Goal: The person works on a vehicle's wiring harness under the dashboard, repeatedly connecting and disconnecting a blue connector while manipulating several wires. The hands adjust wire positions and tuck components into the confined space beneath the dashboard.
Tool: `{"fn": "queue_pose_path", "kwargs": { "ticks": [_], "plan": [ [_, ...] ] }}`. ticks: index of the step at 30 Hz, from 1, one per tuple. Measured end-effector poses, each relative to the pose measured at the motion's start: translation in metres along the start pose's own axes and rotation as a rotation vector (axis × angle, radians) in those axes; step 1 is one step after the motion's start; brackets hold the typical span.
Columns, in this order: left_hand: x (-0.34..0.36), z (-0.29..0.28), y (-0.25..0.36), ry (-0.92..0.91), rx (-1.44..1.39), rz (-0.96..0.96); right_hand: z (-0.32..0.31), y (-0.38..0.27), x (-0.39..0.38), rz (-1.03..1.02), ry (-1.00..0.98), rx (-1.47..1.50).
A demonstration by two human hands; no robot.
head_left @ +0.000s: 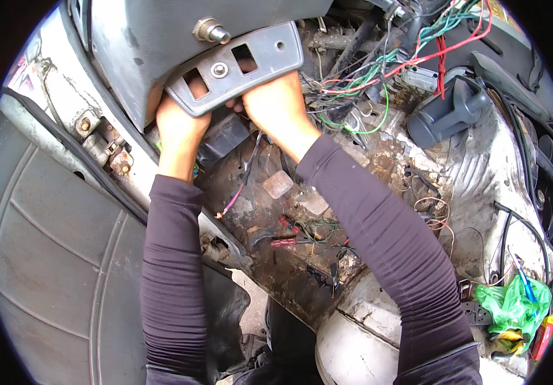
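A grey plastic switch panel (267, 72) with two square cutouts hangs below the dark grey dashboard (154, 38). My left hand (183, 135) reaches up behind the panel's left end. My right hand (275, 106) goes behind its right half. Skin shows through both cutouts, but the fingers are mostly hidden, so what they hold cannot be made out. A round metal fastener (219, 69) sits between the cutouts. Just above, a threaded metal knob (211, 31) sticks out of the dashboard. Between my wrists is a black box (224, 140).
Red, green and black wires (379, 74) hang loose at upper right, near a dark grey plastic duct (446, 112). Red-handled pliers (284, 242) and loose wires lie on the rusty floor (244, 224). A green plastic bag (514, 305) lies at lower right. The door (58, 250) is at left.
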State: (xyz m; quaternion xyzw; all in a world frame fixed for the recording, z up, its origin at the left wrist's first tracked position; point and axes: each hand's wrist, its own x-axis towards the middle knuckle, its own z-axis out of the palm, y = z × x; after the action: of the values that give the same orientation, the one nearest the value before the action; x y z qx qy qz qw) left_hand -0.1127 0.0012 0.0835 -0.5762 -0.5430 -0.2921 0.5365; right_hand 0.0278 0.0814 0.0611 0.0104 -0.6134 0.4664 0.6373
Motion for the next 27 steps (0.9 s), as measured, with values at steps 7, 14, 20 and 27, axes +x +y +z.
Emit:
{"fn": "queue_pose_path", "kwargs": {
  "ticks": [7, 14, 20, 27],
  "plan": [
    [0.002, -0.001, 0.023, 0.221, -0.259, -0.306, -0.028, -0.007, -0.017, 0.463, -0.112, 0.344],
    [-0.025, -0.015, 0.055, 0.292, -0.276, -0.368, -0.017, 0.0, -0.01, 0.105, -0.137, -0.311],
    [-0.024, -0.027, 0.081, 0.503, -0.976, -0.786, -0.022, 0.001, -0.026, -0.099, 0.079, -0.346],
    [-0.008, -0.056, 0.088, 0.496, -1.035, -0.987, -0.012, 0.001, -0.018, -0.177, 0.014, -0.48]
  ]
}}
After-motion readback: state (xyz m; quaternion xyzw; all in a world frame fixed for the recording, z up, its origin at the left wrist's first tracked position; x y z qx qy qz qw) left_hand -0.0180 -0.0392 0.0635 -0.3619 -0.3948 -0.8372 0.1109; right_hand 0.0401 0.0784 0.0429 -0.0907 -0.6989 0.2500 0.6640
